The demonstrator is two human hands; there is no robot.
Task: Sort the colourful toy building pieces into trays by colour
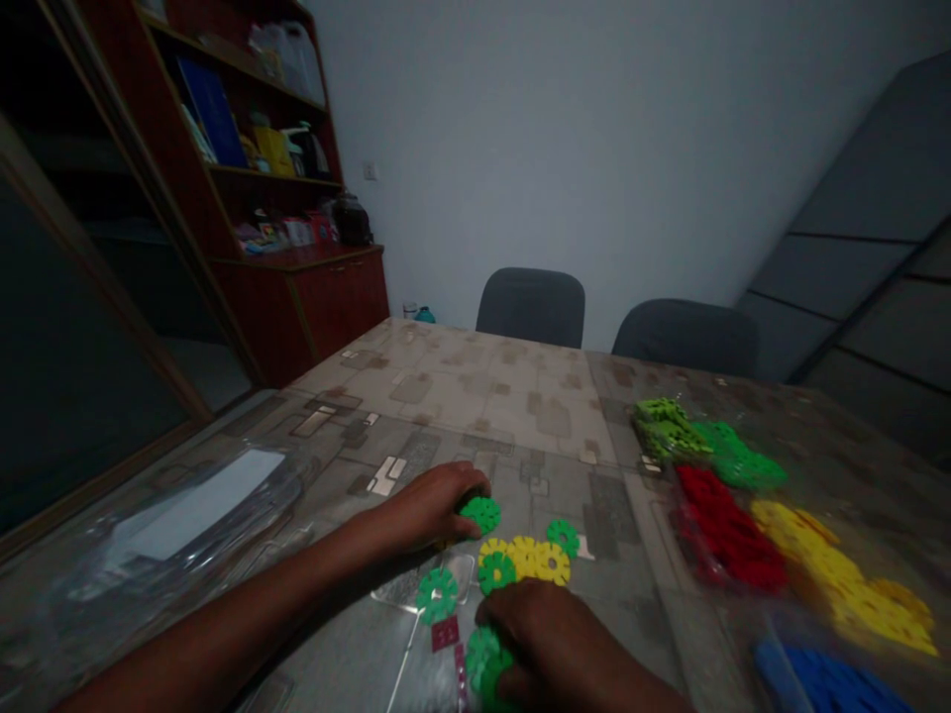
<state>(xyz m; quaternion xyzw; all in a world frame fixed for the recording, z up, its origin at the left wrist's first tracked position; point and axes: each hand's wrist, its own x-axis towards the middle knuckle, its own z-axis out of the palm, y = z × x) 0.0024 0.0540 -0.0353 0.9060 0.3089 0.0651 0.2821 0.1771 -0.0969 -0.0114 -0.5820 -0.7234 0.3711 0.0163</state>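
Note:
My left hand (446,505) pinches a green notched building disc (484,514) between thumb and fingers, just above the table. Nearer to me, my right hand (554,629) curls its fingers on green notched discs (486,659), which overlap each other; the hand hides part of them. Between my hands lie several yellow notched discs (524,557) in a row, with a green disc (496,572) against their left end. Another green disc (564,538) rests behind them. A further green disc (437,595) sits on the left, beside a dark red square piece (446,634).
On the right are bags of bright green pieces (669,426), green pieces (743,458), red pieces (728,530), yellow pieces (839,569) and blue pieces (824,678). Clear plastic packaging (200,505) lies at left. Two grey chairs (531,307) stand behind the patterned table (475,386).

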